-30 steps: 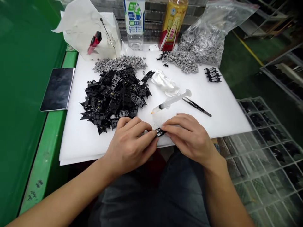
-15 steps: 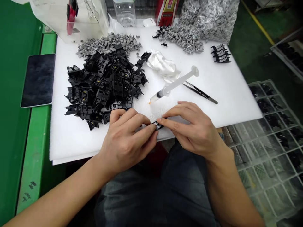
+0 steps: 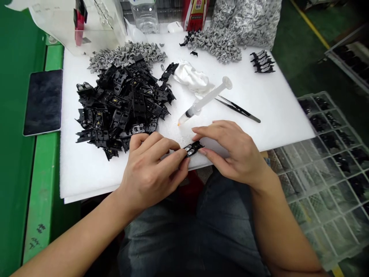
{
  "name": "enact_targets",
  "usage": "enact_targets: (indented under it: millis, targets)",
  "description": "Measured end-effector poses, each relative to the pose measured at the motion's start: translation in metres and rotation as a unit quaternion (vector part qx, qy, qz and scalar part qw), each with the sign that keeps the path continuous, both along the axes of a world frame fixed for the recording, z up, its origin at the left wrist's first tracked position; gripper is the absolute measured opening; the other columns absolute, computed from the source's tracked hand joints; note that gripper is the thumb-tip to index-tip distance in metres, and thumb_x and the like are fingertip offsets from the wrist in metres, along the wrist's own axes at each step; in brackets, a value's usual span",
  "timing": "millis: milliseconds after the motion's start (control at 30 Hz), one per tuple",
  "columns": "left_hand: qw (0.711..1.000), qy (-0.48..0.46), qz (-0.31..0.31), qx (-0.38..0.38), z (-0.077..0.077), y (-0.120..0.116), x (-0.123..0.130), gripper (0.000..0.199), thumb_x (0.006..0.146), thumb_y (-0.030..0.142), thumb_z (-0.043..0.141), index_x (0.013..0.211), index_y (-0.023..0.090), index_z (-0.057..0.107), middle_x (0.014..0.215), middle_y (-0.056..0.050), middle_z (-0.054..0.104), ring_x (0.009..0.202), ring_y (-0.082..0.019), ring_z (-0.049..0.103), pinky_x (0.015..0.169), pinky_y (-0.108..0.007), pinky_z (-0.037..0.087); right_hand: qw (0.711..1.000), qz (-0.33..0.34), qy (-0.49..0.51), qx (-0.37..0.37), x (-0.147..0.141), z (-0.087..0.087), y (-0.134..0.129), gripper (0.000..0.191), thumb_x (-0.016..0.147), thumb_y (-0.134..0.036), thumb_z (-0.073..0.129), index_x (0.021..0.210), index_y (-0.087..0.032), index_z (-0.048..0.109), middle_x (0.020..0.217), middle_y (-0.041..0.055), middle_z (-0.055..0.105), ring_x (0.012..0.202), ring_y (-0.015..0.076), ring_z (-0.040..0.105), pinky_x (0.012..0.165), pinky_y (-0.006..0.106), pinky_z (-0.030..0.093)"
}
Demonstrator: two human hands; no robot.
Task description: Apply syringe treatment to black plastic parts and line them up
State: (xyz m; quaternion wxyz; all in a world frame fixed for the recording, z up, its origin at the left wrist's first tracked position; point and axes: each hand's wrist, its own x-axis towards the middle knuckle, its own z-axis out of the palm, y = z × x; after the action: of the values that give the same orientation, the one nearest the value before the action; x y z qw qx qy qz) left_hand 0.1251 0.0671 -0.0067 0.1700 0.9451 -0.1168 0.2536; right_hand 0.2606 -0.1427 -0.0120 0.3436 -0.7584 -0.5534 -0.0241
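Note:
My left hand [image 3: 155,169] pinches one end of a small black plastic part [image 3: 193,148] with light, shiny inserts, at the front edge of the white foam board [image 3: 98,175]. My right hand [image 3: 230,152] is at the part's other end, thumb and index finger spread apart around it; the thumb tip is close to the part, and I cannot tell if it touches. Just behind the hands lies a clear syringe [image 3: 206,99] with an orange tip. Left of it is a big pile of similar black parts [image 3: 123,104]. Black tweezers [image 3: 240,110] rest to the right.
Behind the pile are loose grey pieces [image 3: 127,55], with more by a clear bag [image 3: 253,23]. A white cloth [image 3: 192,77] lies mid-board. Several assembled parts [image 3: 263,62] sit at the right. A tablet [image 3: 43,102] is at left; compartment trays [image 3: 319,181] stand lower right.
My right hand's fingers have spread off the black part, showing more of it. My left hand keeps its pinch. The whole view has shifted slightly.

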Motion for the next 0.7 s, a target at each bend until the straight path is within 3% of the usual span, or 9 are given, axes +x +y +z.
enact_targets:
  millis: [200,467,700]
  targets:
    - [1.000,0.007,-0.004,-0.014,0.003,0.001,0.000,0.012,0.094,0.018,0.076,0.104,0.023,0.071,0.098,0.000,0.079,0.090,-0.021,0.067,0.086,-0.045,0.043,0.995,-0.027,0.090,0.032,0.001,0.005,-0.002,0.038,0.101,-0.024,0.073,0.137,-0.029,0.065,0.113,0.0017,0.083,0.111,0.0246,0.075,0.112,0.047,0.055]
    - [1.000,0.010,-0.002,-0.017,0.003,0.001,-0.001,0.016,0.093,0.016,0.077,0.107,0.022,0.072,0.100,-0.001,0.080,0.090,-0.021,0.068,0.086,-0.045,0.044,0.995,-0.023,0.092,0.035,0.002,0.003,-0.002,0.032,0.100,-0.024,0.074,0.131,-0.025,0.067,0.110,0.0019,0.082,0.108,0.0225,0.074,0.113,0.045,0.053]
    - [1.000,0.000,-0.017,-0.015,0.005,0.002,-0.002,0.021,0.092,0.018,0.080,0.111,0.019,0.071,0.101,-0.004,0.079,0.091,-0.022,0.069,0.087,-0.044,0.042,0.997,0.040,0.073,0.000,0.004,0.013,0.001,0.030,0.102,-0.024,0.070,0.132,-0.020,0.065,0.112,0.0057,0.081,0.104,0.0240,0.073,0.111,0.050,0.052]
